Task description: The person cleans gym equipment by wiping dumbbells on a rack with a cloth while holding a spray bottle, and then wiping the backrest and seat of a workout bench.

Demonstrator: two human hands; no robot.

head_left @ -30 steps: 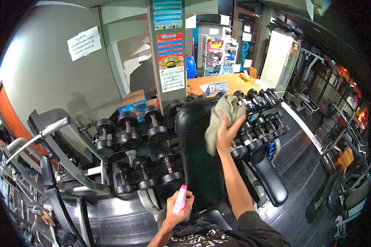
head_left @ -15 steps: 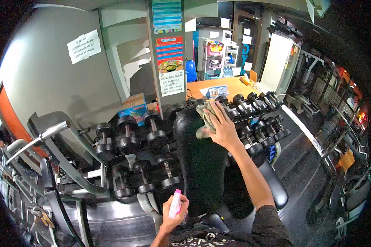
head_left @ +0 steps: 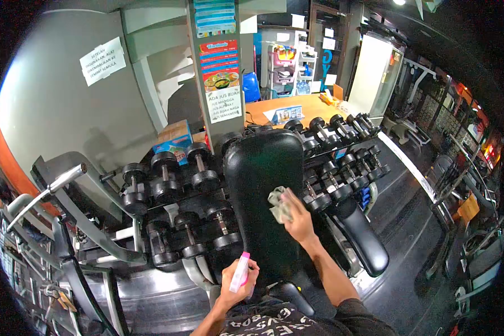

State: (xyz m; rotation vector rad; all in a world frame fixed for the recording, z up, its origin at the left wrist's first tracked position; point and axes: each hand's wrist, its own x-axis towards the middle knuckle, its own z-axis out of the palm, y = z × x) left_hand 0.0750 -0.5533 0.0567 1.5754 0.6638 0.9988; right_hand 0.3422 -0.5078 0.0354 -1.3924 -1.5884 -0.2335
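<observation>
A raised black padded bench backrest (head_left: 257, 168) stands right in front of me. Against its right side, about halfway down, my right hand (head_left: 299, 222) presses a crumpled grey-green cloth (head_left: 280, 205). Lower down, my left hand (head_left: 236, 283) is wrapped round a spray bottle with a pink and white top (head_left: 241, 271); the bottle's body is mostly hidden by the fingers. The black bench seat (head_left: 290, 297) shows in part below the backrest, near my shirt.
Dumbbells (head_left: 198, 168) fill a two-level rack behind the backrest on both sides. Another black bench (head_left: 358, 241) stands at the right. Metal machine frames (head_left: 89, 213) are at the left. An orange-brown desk (head_left: 313, 107) is beyond the rack.
My right hand has slid the cloth down the backrest from near its top to about the middle. My left hand still holds the spray bottle in nearly the same place.
</observation>
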